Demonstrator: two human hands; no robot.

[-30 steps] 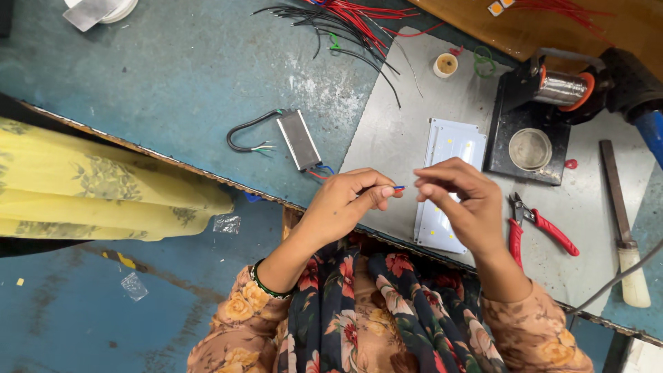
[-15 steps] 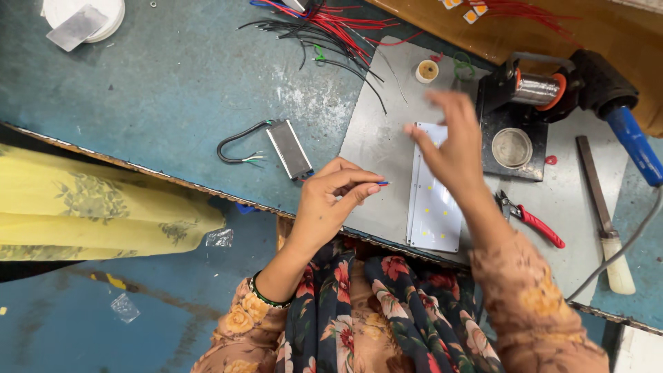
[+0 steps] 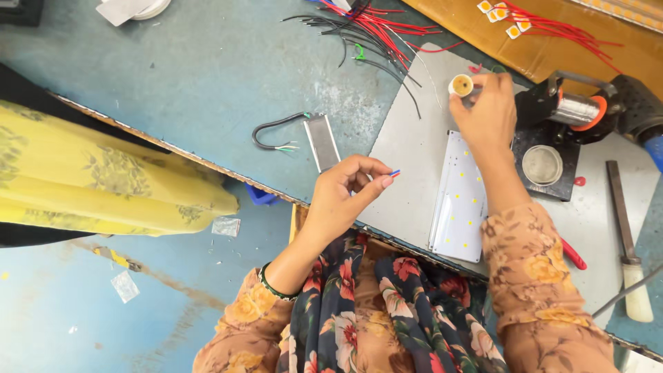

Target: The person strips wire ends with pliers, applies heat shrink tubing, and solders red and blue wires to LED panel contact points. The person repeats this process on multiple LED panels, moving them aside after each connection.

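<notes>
Grey sheet metal (image 3: 414, 166) covers the bench where a person in a floral top works with both hands. The left hand (image 3: 345, 190) has thumb and forefinger pressed together on a short pair of red and blue wire ends (image 3: 394, 173), held just above the sheet's near edge. The right hand (image 3: 487, 110) reaches to the far side, its fingers closed around a small pale spool (image 3: 460, 85). Between the hands lies a white LED board (image 3: 459, 200); a black stand with a round tin (image 3: 542, 164) sits just beside it. With attention on the spool, the light pinch could loosen and the short wire ends slip off the edge, and the reaching forearm, crossing over the board, could nudge it askew.
</notes>
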